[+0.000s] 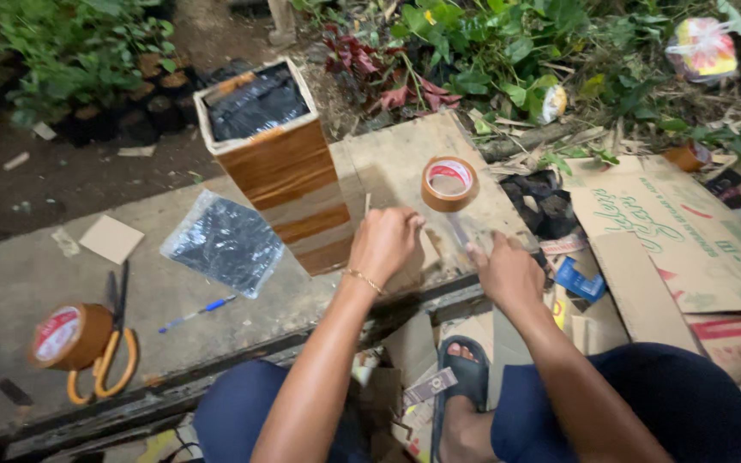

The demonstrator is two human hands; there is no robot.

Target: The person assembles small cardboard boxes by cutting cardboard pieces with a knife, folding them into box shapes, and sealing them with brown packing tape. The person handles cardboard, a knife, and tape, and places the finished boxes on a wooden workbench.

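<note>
Left hand grips tape roll right of taped box; right hand pinches pulled strip, next needs cutting.

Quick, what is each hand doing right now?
Left hand: closed, holding up the brown tape roll.
Right hand: closed, pinching the loose tape strip pulled from the roll.
</note>
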